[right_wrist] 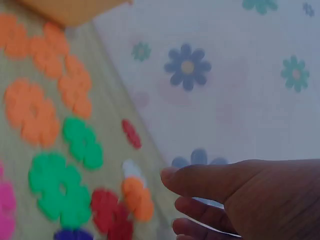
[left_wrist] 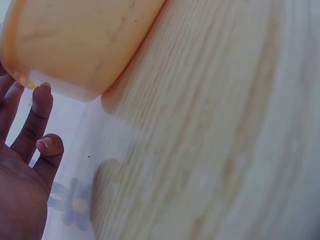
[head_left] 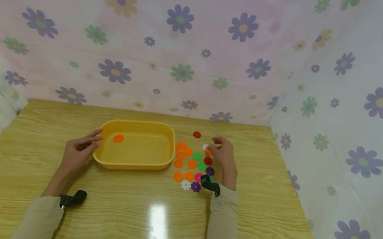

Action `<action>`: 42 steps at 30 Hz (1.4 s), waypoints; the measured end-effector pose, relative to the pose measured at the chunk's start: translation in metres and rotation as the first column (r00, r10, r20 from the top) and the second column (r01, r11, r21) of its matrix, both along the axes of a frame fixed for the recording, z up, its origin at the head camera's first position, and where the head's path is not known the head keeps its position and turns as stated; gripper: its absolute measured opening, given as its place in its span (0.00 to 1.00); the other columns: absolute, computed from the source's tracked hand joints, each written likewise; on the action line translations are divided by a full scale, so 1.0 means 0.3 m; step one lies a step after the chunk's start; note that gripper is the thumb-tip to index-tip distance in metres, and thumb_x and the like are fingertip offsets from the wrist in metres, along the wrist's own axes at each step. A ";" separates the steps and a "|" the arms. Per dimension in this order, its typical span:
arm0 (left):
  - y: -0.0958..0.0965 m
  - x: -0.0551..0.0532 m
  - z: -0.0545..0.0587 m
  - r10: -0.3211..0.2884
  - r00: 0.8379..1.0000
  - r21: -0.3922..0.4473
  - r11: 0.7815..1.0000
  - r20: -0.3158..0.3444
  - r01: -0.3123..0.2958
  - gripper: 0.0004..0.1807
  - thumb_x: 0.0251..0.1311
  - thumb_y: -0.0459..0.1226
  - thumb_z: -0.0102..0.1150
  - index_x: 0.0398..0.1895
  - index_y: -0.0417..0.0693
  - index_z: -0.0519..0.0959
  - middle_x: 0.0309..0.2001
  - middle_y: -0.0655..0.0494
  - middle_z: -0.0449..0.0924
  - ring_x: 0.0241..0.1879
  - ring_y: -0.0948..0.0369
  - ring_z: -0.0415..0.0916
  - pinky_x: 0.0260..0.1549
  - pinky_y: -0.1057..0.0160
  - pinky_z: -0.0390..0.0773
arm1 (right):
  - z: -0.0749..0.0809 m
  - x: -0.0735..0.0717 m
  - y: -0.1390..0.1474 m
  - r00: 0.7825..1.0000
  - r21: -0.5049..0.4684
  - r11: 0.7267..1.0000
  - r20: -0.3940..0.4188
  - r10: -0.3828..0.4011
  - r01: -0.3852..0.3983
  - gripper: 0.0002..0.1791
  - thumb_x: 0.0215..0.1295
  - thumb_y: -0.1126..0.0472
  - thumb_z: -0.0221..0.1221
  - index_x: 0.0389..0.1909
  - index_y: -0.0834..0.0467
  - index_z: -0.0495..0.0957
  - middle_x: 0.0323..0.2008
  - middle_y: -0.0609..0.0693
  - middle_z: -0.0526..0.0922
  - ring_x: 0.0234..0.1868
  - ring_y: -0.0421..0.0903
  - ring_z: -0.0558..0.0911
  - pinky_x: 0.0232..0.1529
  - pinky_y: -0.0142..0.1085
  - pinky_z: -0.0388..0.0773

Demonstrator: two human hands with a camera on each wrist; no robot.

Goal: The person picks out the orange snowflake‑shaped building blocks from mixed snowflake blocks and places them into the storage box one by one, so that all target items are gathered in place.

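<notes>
A yellow plastic basin [head_left: 131, 165] sits on the table with one orange flower-shaped piece [head_left: 118, 138] inside. At the basin's left end is my left hand [head_left: 78, 150], fingers relaxed and fingertips right at the wall; the basin's side [left_wrist: 75, 45] also shows in the left wrist view. My right hand [head_left: 222, 152] hovers over the right edge of the scattered pieces, thumb and fingers apart. Just beside its thumb are an orange piece [right_wrist: 137, 198] and a white piece [right_wrist: 134, 170], overlapping in the right wrist view. Nothing shows between the right fingers.
Several flower-shaped pieces lie right of the basin: orange [head_left: 178, 176], green [head_left: 196, 156], purple [head_left: 196, 186], pink [head_left: 198, 177] and white [head_left: 186, 185]. One red piece [head_left: 197, 135] lies farther back. Flower-patterned sheets [head_left: 201, 47] hang behind and beside the wooden table [head_left: 115, 215].
</notes>
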State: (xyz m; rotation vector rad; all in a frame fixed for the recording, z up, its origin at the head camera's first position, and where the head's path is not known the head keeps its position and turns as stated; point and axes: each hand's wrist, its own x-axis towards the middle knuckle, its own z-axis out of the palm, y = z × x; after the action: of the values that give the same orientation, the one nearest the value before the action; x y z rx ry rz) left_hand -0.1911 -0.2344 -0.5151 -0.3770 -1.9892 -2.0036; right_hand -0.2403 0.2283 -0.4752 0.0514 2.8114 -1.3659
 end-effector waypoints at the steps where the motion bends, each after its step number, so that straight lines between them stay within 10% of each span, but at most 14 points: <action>1: 0.000 0.001 0.000 0.001 1.000 -0.001 1.000 0.000 -0.001 0.12 0.69 0.22 0.55 0.48 0.14 0.77 0.61 0.56 0.82 0.63 0.70 0.77 0.47 0.78 0.79 | -0.013 0.001 0.014 1.000 0.000 1.000 0.010 -0.001 0.001 0.25 0.71 0.65 0.61 0.66 0.68 0.72 0.62 0.68 0.75 0.55 0.64 0.78 0.54 0.54 0.80; 22: 0.009 -0.001 -0.012 -0.018 1.000 0.040 0.999 0.007 0.018 0.12 0.70 0.22 0.54 0.49 0.15 0.77 0.63 0.55 0.81 0.65 0.70 0.74 0.54 0.76 0.76 | -0.131 -0.040 0.106 1.000 -0.188 0.982 -0.017 0.017 -0.020 0.19 0.62 0.62 0.72 0.53 0.63 0.84 0.46 0.62 0.85 0.33 0.45 0.79 0.35 0.32 0.78; 42: 0.004 -0.007 -0.019 -0.034 0.999 0.078 0.996 -0.002 0.034 0.12 0.69 0.21 0.53 0.49 0.13 0.77 0.63 0.53 0.81 0.66 0.68 0.74 0.54 0.74 0.77 | -0.067 -0.026 0.094 0.988 -0.230 0.961 -0.058 0.142 -0.151 0.08 0.68 0.71 0.63 0.38 0.75 0.77 0.37 0.73 0.82 0.32 0.48 0.80 0.37 0.30 0.77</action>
State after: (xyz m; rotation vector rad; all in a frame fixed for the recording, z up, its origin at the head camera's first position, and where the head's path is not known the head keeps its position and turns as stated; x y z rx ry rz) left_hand -0.1930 -0.2330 -0.5210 -0.3960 -1.9092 -2.0948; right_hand -0.2482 0.2566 -0.4954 -0.1862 2.6017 -1.6655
